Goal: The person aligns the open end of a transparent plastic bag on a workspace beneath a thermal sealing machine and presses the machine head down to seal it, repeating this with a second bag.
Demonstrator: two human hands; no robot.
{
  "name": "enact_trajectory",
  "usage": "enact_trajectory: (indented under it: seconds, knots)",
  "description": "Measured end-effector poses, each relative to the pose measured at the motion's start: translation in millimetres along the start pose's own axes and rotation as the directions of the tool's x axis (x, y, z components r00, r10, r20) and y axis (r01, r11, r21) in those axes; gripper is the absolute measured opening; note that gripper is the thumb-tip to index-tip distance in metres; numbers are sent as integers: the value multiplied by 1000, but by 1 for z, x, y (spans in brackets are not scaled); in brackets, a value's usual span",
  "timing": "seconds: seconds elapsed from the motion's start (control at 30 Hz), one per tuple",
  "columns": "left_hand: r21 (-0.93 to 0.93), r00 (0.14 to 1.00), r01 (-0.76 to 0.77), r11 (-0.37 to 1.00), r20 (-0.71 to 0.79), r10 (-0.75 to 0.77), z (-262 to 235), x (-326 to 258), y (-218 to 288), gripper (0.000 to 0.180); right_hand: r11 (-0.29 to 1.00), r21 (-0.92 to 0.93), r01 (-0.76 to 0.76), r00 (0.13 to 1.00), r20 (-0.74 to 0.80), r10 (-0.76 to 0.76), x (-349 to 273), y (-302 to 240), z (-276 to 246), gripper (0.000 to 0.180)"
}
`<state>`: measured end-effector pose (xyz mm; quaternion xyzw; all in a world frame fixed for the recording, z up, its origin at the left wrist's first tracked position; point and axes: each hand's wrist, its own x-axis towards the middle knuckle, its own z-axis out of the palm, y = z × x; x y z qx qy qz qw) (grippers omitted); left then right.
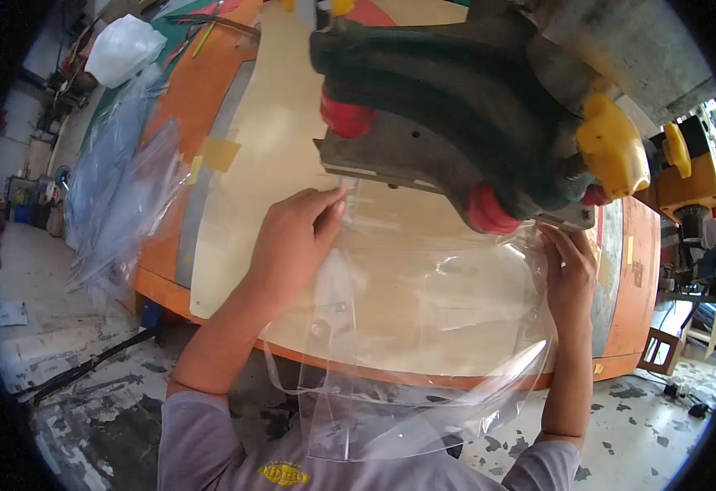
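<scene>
A clear plastic sheet (440,319) lies across the pale board (227,237) and hangs over the table's front edge toward my lap. My left hand (297,233) is closed in a pinch on the sheet's far left edge, by a narrow doubled strip. At the far right corner of the sheet, my right hand (568,266) grips the bunched film between thumb and fingers. Just beyond both hands hangs a dark green machine head (456,90) with red knobs and a metal plate along its bottom. The plate hides part of the sheet's far edge.
Loose clear plastic sheets (121,180) droop over the orange table's (162,282) left side, near a crumpled white bag (125,51). Yellow knobs (612,147) stick out at the machine's right. A dark cable (88,364) runs along the floor at left.
</scene>
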<state>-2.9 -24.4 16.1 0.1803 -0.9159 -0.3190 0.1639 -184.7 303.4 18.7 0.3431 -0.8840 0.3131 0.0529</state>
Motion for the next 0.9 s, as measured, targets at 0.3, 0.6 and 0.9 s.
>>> enact_trajectory:
  seconds: [0.3,0.6,0.9]
  knots:
    - [-61,1000,-14,998,-11,14,0,1,-6,23,1000,-20,-13,1000,-3,13,-1,3,3,22]
    - [-54,999,-38,998,0,38,2,2,-5,22,998,-31,-55,999,-2,55,-2,5,0,30]
    - [-44,999,-43,998,-5,43,5,2,-4,23,995,-66,-72,997,21,74,-3,7,-2,31]
